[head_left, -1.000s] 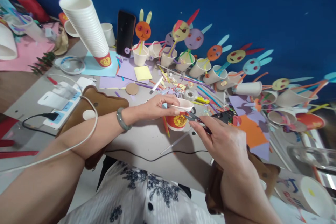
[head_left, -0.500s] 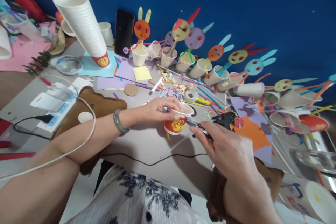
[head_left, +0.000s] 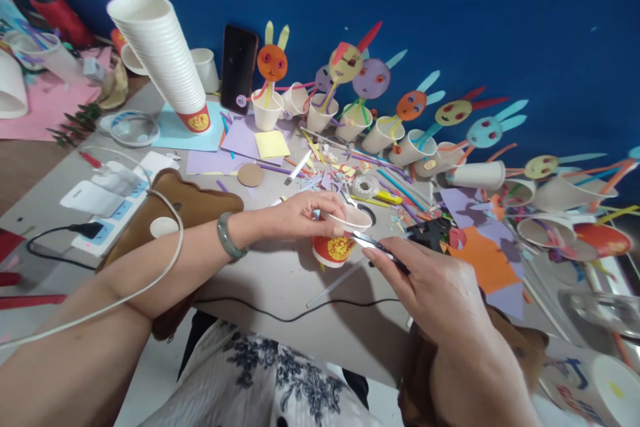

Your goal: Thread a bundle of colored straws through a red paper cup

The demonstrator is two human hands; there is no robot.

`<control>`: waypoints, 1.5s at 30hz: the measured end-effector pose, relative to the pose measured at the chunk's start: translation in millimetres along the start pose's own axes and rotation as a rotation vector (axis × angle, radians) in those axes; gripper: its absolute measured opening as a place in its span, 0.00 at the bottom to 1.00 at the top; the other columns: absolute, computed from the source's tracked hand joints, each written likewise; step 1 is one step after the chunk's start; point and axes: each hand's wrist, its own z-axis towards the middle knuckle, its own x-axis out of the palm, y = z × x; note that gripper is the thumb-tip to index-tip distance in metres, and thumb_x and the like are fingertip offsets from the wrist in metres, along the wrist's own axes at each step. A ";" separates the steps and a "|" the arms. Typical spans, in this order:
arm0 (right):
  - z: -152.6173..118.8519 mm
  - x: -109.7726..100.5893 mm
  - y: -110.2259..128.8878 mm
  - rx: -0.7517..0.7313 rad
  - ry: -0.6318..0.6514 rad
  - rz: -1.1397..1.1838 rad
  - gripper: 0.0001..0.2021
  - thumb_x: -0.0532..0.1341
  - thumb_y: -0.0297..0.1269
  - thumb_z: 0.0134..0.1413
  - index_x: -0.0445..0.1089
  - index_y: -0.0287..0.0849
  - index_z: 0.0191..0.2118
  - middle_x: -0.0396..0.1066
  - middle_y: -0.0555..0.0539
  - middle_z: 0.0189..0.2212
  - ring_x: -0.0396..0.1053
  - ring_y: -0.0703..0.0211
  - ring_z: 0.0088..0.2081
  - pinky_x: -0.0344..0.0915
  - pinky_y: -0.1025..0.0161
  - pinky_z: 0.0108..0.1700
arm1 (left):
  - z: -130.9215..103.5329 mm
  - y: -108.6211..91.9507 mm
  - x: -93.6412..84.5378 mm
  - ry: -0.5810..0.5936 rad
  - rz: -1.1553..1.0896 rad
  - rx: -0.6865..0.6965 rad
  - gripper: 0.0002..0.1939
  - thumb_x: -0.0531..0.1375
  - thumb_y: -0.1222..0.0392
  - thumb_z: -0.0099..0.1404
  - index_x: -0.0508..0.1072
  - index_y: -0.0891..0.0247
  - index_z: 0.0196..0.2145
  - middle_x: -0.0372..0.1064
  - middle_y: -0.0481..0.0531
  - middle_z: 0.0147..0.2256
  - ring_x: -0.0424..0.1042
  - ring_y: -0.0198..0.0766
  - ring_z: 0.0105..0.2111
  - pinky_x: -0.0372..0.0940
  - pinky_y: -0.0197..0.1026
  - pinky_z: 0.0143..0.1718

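A red-and-white paper cup (head_left: 336,252) with a gold print stands on the table near the front. My left hand (head_left: 313,213) is closed in a pinch at its rim, thumb on the near side. What lies between those fingertips is too small to tell, though a bit of red shows there. My right hand (head_left: 430,280) is wrapped round a dark-handled bladed tool (head_left: 367,241). Its metal tip points left, close to my left thumb at the cup's right side. Whether it is scissors or a knife is unclear.
Behind lie paper scraps, straws, a tape roll (head_left: 366,185) and a yellow cutter (head_left: 389,197). Rabbit-faced cups (head_left: 267,109) line the blue wall. A tall cup stack (head_left: 167,47) and a power strip (head_left: 113,203) stand left; a black cable (head_left: 287,318) crosses the front.
The view has shifted slightly, so things appear a little lower. The blade tip sits nearer my left thumb. Both hands keep roughly their places at the cup.
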 end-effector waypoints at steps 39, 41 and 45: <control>5.2 10.6 -3.4 -0.080 -0.151 -0.020 0.17 0.58 0.45 0.73 0.71 0.42 0.33 0.70 0.54 0.20 0.68 0.68 0.20 0.55 0.67 0.24 | -0.5 -8.5 6.1 -0.133 -0.006 -0.011 0.13 0.66 0.52 0.66 0.77 0.65 0.31 0.72 0.52 0.36 0.71 0.38 0.40 0.65 0.42 0.50; 5.4 11.7 -3.8 -0.085 -0.173 -0.022 0.16 0.58 0.44 0.73 0.71 0.42 0.34 0.70 0.54 0.21 0.68 0.68 0.20 0.55 0.67 0.24 | 0.2 -10.8 5.7 -0.127 -0.072 -0.061 0.15 0.68 0.49 0.64 0.76 0.65 0.30 0.71 0.51 0.33 0.70 0.36 0.38 0.65 0.40 0.46; 5.1 11.7 -3.4 -0.093 -0.183 0.028 0.13 0.59 0.43 0.72 0.71 0.42 0.36 0.71 0.54 0.22 0.69 0.67 0.21 0.58 0.68 0.26 | -1.1 -13.8 5.8 -0.146 -0.218 -0.149 0.17 0.69 0.47 0.63 0.76 0.66 0.30 0.71 0.50 0.33 0.69 0.33 0.35 0.64 0.38 0.43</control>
